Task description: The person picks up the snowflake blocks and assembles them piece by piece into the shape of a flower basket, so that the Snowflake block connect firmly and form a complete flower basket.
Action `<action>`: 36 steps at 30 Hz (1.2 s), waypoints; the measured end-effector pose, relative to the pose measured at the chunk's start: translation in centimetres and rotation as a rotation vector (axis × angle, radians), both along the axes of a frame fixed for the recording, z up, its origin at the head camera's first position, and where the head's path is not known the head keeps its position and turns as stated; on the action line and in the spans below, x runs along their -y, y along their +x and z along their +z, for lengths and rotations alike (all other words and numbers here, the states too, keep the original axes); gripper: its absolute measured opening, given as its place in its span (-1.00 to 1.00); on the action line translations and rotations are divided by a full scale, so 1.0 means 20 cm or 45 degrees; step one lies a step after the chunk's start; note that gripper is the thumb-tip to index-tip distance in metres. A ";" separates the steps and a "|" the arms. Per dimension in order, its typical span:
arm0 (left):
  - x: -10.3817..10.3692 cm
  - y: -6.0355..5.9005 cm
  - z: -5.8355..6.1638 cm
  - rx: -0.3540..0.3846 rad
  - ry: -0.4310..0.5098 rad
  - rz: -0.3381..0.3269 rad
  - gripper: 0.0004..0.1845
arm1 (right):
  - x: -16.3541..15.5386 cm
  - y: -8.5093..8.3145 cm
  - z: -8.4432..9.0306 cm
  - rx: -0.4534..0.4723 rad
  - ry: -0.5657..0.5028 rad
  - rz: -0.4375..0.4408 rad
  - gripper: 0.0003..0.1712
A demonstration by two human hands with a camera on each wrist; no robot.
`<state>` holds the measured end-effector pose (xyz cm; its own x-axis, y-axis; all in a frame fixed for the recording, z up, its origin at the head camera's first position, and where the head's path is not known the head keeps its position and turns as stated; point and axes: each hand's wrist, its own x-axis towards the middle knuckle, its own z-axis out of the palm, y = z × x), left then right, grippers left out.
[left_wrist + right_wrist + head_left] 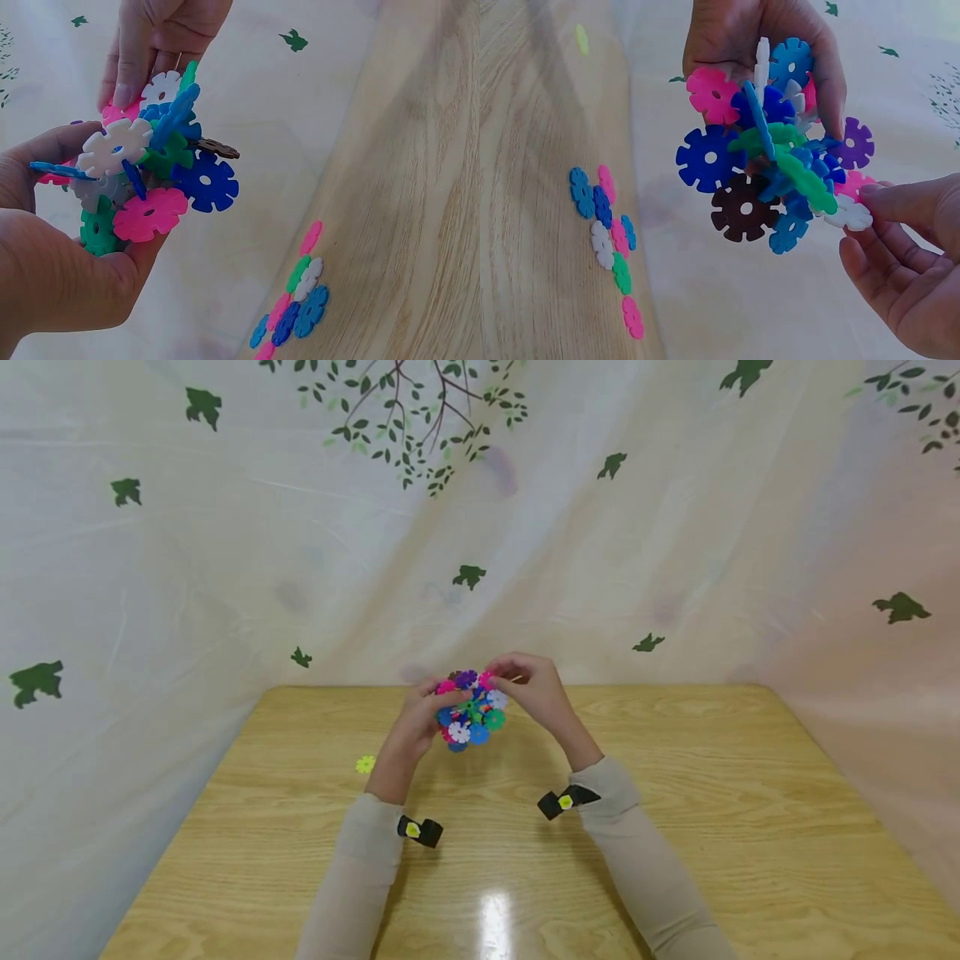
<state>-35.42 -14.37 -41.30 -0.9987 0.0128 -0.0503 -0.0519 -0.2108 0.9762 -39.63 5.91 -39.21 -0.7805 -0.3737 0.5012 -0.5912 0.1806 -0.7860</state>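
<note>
A ball-like cluster of interlocking plastic snowflake discs [477,711] in blue, pink, green, white, purple and brown is held above the table. My left hand [411,720] grips it from the left side, thumb across the near face; the left wrist view shows the left palm [67,277] beneath it. On the opposite side, my right hand [542,692] pinches a pink disc [851,187] at the cluster's edge between thumb and fingers. A white disc [849,214] sits right beside those fingertips. Whether the pink disc is slotted into the cluster, I cannot tell.
A single yellow disc [365,764] lies on the wooden table [675,827] beside my left wrist. Several loose discs, including a green one [622,273] and a blue one [582,193], lie near the table's far edge. A leaf-printed cloth [600,543] hangs behind.
</note>
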 end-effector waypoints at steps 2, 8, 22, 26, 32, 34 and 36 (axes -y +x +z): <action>0.00 0.00 0.00 0.004 0.002 -0.002 -0.78 | 0.00 0.01 0.00 0.003 -0.013 -0.010 -0.86; -0.01 0.01 0.00 0.000 0.009 -0.015 -0.64 | 0.01 0.02 -0.01 -0.007 -0.074 -0.021 -0.85; -0.03 0.01 0.00 -0.040 0.035 0.024 -0.51 | 0.01 0.12 0.08 -0.020 -0.087 -0.002 -0.85; -0.03 0.02 0.01 -0.043 0.026 0.026 -0.52 | 0.00 0.16 0.11 -0.020 -0.082 -0.008 -0.85; -0.04 0.02 0.01 -0.055 0.019 0.033 -0.53 | -0.01 0.16 0.12 -0.011 -0.067 0.013 -0.86; -0.04 0.03 0.02 -0.060 0.014 0.037 -0.53 | -0.01 0.16 0.12 -0.005 -0.062 0.020 -0.87; -0.05 0.03 0.02 -0.060 0.010 0.045 -0.53 | -0.01 0.16 0.12 0.003 -0.063 0.030 -0.88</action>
<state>-34.79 -13.41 -40.85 -0.9997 -0.0224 -0.0031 0.0019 -0.2190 0.9757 -36.47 6.16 -36.76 -0.7727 -0.3671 0.5179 -0.5933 0.1275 -0.7948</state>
